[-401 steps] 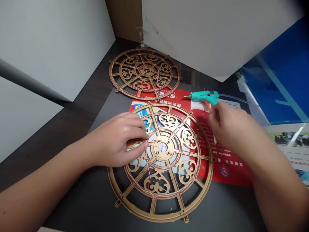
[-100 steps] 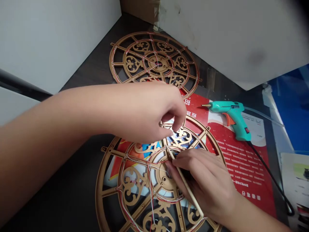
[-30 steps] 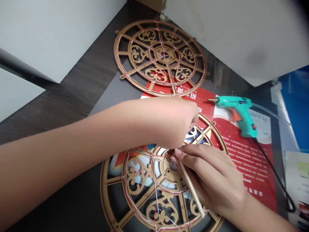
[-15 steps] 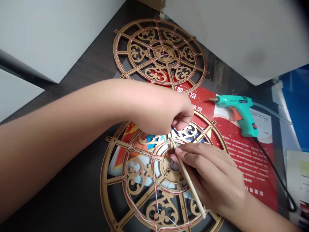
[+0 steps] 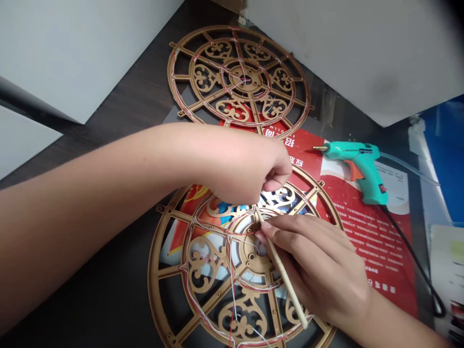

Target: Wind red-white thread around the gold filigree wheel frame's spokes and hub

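Note:
A round gold-coloured openwork frame lies in front of me, with red and white wires running along its rings and spokes. My right hand pinches a thin wooden stick, held slantwise. The stick's upper tip is at the frame's inner ring, close to the wires. Just beyond that tip, my left hand reaches across with its fingers curled down over the frame. Most of its fingertips are hidden, and I cannot make out what they grip.
A second wired openwork frame lies farther back. To the right, a teal glue gun with a black cord rests on a red and white printed sheet. White panels stand at the back and left.
Both hands stay nearly in place. A dark bit seen below my left fingers earlier is now hidden, and a brighter glow falls on the frame beneath them. The view has shifted slightly.

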Tool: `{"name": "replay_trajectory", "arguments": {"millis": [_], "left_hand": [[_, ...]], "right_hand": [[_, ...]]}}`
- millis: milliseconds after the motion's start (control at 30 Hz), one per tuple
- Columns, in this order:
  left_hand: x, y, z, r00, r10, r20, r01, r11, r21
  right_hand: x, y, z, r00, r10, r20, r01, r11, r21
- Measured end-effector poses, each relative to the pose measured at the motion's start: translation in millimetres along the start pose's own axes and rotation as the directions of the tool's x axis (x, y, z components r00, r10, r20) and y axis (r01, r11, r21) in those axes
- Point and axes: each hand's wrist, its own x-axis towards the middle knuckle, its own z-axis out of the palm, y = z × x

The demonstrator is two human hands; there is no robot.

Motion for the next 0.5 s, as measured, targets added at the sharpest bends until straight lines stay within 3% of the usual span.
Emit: {"name": "replay_trajectory", "arguments": {"millis": [333,500], "left_hand": [[-1.6,-1.0,1.6,1.0,0.022,-0.002,-0.022,0.998,0.058],[-3.5,13.6,9.0,0.999,-0.038,0.007,0.037,0.999,0.027]], "right_hand": [[-1.6,-0.1,0.7,0.999,0.024,-0.024,-0.024,1.0,0.002],[0.5,-1.6,-0.5,1.0,0.021,-0.012,-0.021,1.0,0.01]]}}
